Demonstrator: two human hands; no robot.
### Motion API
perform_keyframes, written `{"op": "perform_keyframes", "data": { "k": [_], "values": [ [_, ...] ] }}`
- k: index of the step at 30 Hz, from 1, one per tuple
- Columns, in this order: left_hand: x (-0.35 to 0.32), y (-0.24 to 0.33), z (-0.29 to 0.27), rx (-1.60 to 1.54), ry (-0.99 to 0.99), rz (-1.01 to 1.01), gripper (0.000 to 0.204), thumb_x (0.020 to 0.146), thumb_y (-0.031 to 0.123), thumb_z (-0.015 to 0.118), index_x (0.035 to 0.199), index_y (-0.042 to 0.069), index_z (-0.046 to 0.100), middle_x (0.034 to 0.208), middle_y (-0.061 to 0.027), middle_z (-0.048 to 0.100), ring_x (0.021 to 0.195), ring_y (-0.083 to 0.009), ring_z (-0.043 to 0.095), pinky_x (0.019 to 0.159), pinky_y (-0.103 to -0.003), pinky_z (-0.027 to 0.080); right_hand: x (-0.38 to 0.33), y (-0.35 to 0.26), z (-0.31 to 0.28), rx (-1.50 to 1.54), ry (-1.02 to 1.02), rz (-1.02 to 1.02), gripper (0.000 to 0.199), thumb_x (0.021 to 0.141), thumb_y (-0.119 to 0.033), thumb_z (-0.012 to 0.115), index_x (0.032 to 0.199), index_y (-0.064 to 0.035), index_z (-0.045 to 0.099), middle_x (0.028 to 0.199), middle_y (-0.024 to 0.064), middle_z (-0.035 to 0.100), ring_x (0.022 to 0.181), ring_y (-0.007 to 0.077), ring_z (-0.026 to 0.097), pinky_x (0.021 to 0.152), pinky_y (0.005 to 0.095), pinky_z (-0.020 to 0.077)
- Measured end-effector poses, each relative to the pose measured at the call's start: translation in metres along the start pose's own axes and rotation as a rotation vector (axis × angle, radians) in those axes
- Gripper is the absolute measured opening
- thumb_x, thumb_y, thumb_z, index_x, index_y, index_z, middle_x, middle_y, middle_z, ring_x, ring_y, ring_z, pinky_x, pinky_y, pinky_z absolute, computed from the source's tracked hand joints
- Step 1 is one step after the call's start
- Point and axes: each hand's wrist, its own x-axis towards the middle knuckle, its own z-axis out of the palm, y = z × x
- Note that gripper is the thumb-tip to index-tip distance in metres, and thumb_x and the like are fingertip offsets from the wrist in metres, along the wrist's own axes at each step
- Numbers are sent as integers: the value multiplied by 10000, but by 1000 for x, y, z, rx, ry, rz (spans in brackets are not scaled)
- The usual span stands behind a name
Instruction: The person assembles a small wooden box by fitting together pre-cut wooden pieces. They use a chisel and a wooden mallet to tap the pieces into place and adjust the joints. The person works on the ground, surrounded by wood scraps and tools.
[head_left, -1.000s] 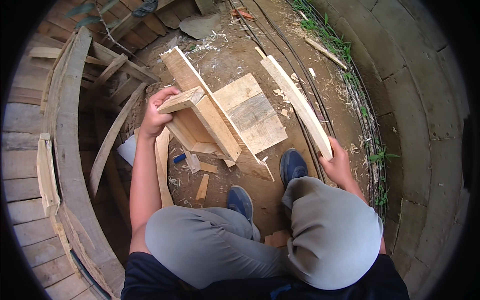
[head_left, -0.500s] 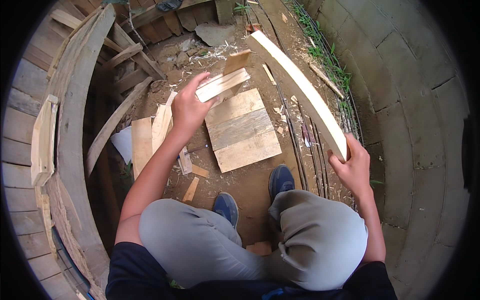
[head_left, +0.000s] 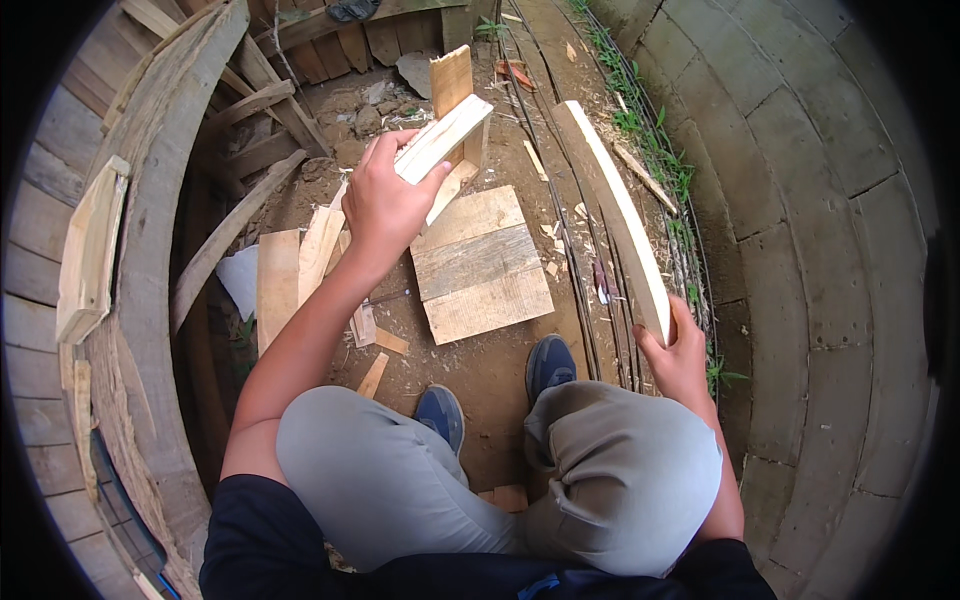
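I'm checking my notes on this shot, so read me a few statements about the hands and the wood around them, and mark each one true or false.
1. The right hand grips a long board. True.
2. The left hand is empty. False: it holds a wooden frame.
3. A three-slat panel lies beyond the shoes. True.
4. Both shoes are red. False: they are blue.
5. Green plants grow near the wall on the right. True.
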Motion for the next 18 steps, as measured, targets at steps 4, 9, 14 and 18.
{"op": "perform_keyframes", "data": {
  "k": [4, 9, 14, 18],
  "values": [
    [-13, -1, 15, 46, -40, -59, 452, 816, 275, 810, 1158, 83, 586, 1151, -97, 630, 1002, -320, 679, 816, -450, 520, 6, -16, 0, -49, -48, -13, 458, 863, -109, 750, 1269, 14, 577, 971, 142, 719, 871, 165, 669, 799, 310, 519],
    [-4, -1, 20, 6, -24, -38, 441, 812, 284, 818, 1145, 91, 602, 1128, -96, 642, 1019, -299, 672, 833, -423, 518, 19, 0, 6, -118, -65, -109, 481, 864, -179, 733, 1289, -19, 576, 945, 213, 723, 797, 278, 705, 733, 373, 536],
    [8, -24, 28, 5, 39, -23, 448, 806, 293, 826, 1151, 102, 613, 1131, -91, 651, 1049, -289, 667, 855, -415, 515, 26, 0, 12, -171, -77, -92, 503, 855, -220, 732, 1299, -40, 577, 924, 236, 726, 764, 344, 718, 706, 412, 543],
    [-1, -34, 34, 36, -65, -65, 461, 793, 309, 837, 1134, 103, 606, 1112, -81, 653, 1023, -275, 674, 829, -419, 519, 37, 2, 18, -193, -103, -59, 496, 860, -235, 712, 1300, -47, 580, 933, 243, 724, 801, 374, 721, 731, 433, 544]
  ]
}}
